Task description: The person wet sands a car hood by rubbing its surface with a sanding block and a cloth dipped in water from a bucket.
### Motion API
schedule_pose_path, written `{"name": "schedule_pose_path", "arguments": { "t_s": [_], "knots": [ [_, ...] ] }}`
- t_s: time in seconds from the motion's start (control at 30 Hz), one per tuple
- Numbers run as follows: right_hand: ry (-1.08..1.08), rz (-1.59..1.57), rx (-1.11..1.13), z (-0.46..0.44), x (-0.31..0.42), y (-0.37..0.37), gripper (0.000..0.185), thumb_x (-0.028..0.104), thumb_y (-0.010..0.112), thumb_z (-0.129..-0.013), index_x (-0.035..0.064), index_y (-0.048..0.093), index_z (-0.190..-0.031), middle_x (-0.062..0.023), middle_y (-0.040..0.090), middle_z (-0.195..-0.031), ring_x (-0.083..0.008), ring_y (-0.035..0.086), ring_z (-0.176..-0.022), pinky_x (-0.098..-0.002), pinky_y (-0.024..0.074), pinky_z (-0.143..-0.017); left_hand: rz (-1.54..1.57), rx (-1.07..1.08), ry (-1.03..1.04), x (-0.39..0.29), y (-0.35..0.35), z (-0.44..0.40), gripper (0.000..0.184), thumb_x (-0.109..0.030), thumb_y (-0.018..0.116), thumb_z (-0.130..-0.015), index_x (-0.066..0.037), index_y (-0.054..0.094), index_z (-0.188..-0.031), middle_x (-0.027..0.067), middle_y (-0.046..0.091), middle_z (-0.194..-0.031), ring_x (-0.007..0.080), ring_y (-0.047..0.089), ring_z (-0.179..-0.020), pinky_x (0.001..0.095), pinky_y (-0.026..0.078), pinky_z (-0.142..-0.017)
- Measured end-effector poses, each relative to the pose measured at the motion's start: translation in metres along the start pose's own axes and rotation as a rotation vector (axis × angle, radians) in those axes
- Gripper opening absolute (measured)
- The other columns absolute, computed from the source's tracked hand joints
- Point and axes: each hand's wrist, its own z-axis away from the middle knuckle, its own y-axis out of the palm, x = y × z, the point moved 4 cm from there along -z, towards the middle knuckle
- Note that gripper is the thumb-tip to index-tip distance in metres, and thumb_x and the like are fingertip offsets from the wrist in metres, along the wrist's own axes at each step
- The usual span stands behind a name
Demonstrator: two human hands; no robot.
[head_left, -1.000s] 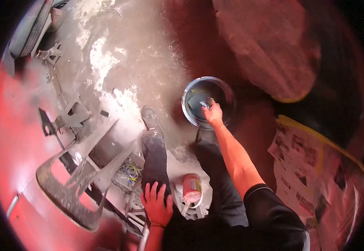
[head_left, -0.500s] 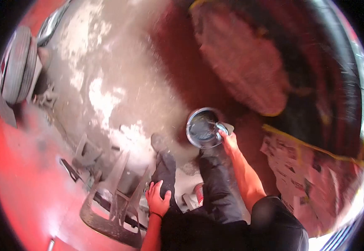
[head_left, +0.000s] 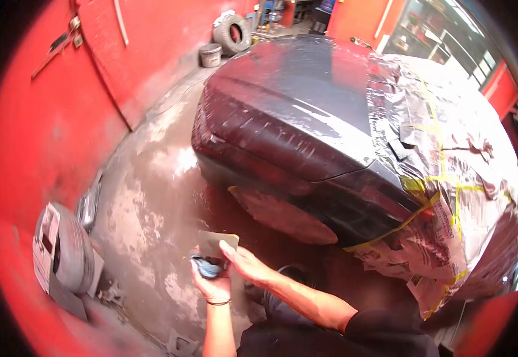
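My left hand [head_left: 214,288] is closed around a small blue-grey object [head_left: 209,269], perhaps a sanding block or pad. Just above it, my right hand [head_left: 244,265] pinches a flat grey sheet [head_left: 216,243] with a light edge, like sandpaper. The two hands are close together over the floor. Beyond them stands a dark car body [head_left: 283,140] with dull, partly sanded-looking paint. Brown paper covers its wheel area [head_left: 289,217], and taped newspaper [head_left: 443,223] covers its right part. Partly hidden by my right forearm is the round basin [head_left: 297,273].
Loose tyres stand at the left [head_left: 74,250] and by the far wall [head_left: 232,34], the far one beside a grey bucket [head_left: 210,55]. A red wall [head_left: 51,125] runs along the left. Metal parts [head_left: 113,294] lie on the floor at lower left.
The view has swung up to the car. My right hand has left the basin and moved beside my left hand, which has come off the knee and now holds the blue-grey object.
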Motion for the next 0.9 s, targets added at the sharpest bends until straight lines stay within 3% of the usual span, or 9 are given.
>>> {"name": "schedule_pose_path", "arguments": {
  "t_s": [0.03,0.1,0.23,0.37,0.43,0.63,0.77,0.8,0.9],
  "knots": [
    [-0.126,0.029,0.055,-0.019,0.015,-0.008,0.075,0.064,0.048,-0.116,0.0018,0.059,-0.157,-0.0084,0.069,-0.139,-0.0193,0.062,-0.122,-0.0381,0.0488,-0.112,0.020,0.281,-0.052,-0.017,0.006,-0.019,0.048,-0.046,0.062,-0.110,-0.022,0.060,-0.152,0.0105,0.072,-0.140,0.0310,0.067,-0.132,0.0592,0.055,-0.112],
    [-0.151,0.033,-0.105,-0.040,0.044,-0.051,0.074,0.060,0.050,-0.116,0.0005,0.055,-0.160,-0.0042,0.069,-0.133,-0.0165,0.062,-0.111,-0.0379,0.0522,-0.104,-0.031,0.046,-0.021,-0.030,0.002,-0.042,0.046,-0.039,0.061,-0.112,-0.023,0.059,-0.154,0.0130,0.069,-0.144,0.0336,0.065,-0.135,0.0648,0.054,-0.115],
    [-0.465,-0.034,-0.428,-0.072,0.170,-0.151,0.065,0.047,0.052,-0.118,0.0020,0.049,-0.164,-0.0118,0.067,-0.147,-0.0245,0.063,-0.130,-0.0412,0.0509,-0.112,-0.114,0.199,-0.058,-0.063,0.059,-0.113,0.048,-0.025,0.063,-0.111,-0.023,0.057,-0.159,0.0144,0.065,-0.148,0.0333,0.067,-0.132,0.0638,0.054,-0.117],
    [-0.771,0.722,-0.808,-0.153,0.277,-0.304,0.056,0.021,0.055,-0.114,0.0042,0.045,-0.167,-0.0254,0.052,-0.165,-0.0451,0.052,-0.148,-0.0519,0.0445,-0.123,-0.529,0.247,-0.076,-0.055,0.205,-0.211,0.049,-0.018,0.067,-0.111,-0.019,0.054,-0.158,0.0091,0.068,-0.133,0.0205,0.069,-0.106,0.0442,0.062,-0.091],
    [-0.800,1.186,-1.011,-0.181,0.316,-0.351,0.060,0.011,0.061,-0.106,0.0044,0.047,-0.164,-0.0241,0.054,-0.163,-0.0464,0.053,-0.147,-0.0550,0.0432,-0.123,-0.823,0.341,-0.104,-0.011,0.290,-0.254,0.042,-0.019,0.073,-0.109,-0.010,0.061,-0.148,0.0051,0.071,-0.122,0.0143,0.068,-0.093,0.0335,0.059,-0.080],
    [-0.522,1.592,-0.762,-0.215,0.275,-0.361,0.057,0.019,0.065,-0.100,0.0065,0.058,-0.155,-0.0149,0.055,-0.164,-0.0334,0.047,-0.156,-0.0693,0.0306,-0.127,-1.630,0.913,0.095,0.186,0.435,-0.335,0.024,-0.026,0.082,-0.102,-0.003,0.079,-0.107,0.0037,0.078,-0.093,0.0109,0.072,-0.087,0.0292,0.055,-0.074],
    [-0.463,1.465,-0.707,-0.233,0.267,-0.399,0.039,0.029,0.073,-0.094,0.0146,0.075,-0.129,-0.0087,0.075,-0.132,-0.0323,0.067,-0.131,-0.0683,0.0357,-0.123,-1.977,1.353,0.393,0.297,0.486,-0.358,0.042,-0.045,0.074,-0.099,-0.004,0.080,-0.107,0.0217,0.080,-0.103,0.0345,0.079,-0.096,0.0484,0.060,-0.084],
    [-0.308,1.670,-0.722,-0.247,0.275,-0.416,0.033,0.026,0.078,-0.088,0.0125,0.076,-0.118,-0.0071,0.077,-0.121,-0.0344,0.072,-0.116,-0.0497,0.0568,-0.099,-2.025,1.404,0.448,0.324,0.491,-0.362,0.043,-0.046,0.070,-0.100,-0.004,0.080,-0.105,0.0212,0.080,-0.104,0.0387,0.078,-0.099,0.0513,0.060,-0.086],
    [-0.443,1.343,-0.697,-0.273,0.281,-0.458,0.046,0.028,0.069,-0.101,0.0097,0.063,-0.143,-0.0125,0.066,-0.141,-0.0307,0.061,-0.130,-0.0499,0.0470,-0.110,-2.241,1.462,0.513,0.376,0.510,-0.364,0.040,-0.045,0.067,-0.100,-0.008,0.081,-0.102,0.0199,0.081,-0.102,0.0407,0.078,-0.100,0.0531,0.061,-0.089]
  ]
}}
